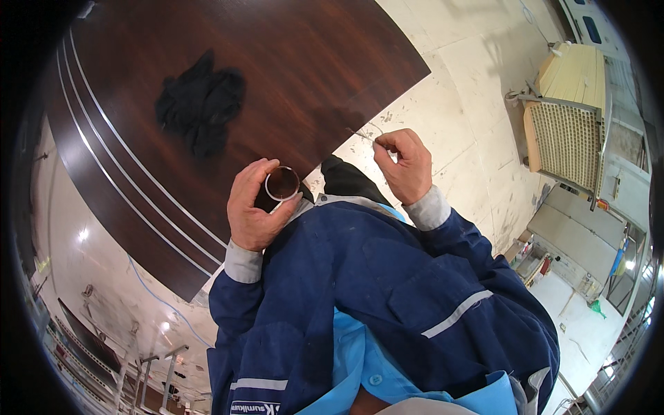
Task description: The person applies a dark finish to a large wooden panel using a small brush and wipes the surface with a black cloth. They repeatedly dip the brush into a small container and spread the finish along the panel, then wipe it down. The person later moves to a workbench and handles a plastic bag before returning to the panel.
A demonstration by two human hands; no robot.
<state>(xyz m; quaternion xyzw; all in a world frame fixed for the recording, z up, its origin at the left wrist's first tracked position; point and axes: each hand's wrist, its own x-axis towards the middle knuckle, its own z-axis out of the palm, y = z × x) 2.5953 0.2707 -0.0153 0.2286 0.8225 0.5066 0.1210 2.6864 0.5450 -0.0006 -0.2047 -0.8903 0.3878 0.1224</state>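
Observation:
My left hand (pixel 254 206) is curled round a small round cup (pixel 271 193) with a pale rim, close to my body at the near edge of the dark wood panel (pixel 290 62). Dark reddish brown shows inside the cup; I cannot tell whether it is a liquid. To the right, past the panel's edge, my right hand (pixel 408 164) pinches a thin, stick-like tool (pixel 364 135) between thumb and forefinger. Its tip points left toward the panel and is too fine to make out. A crumpled black cloth (pixel 200 104) lies on the panel, beyond my left hand.
Three silvery strips (pixel 124 144) run along the panel's left side. A blue cord (pixel 162 299) trails over the pale floor at left, near metal racks (pixel 155 377). At right stand a rack with a woven front (pixel 564 142) and a cluttered workbench (pixel 553 273).

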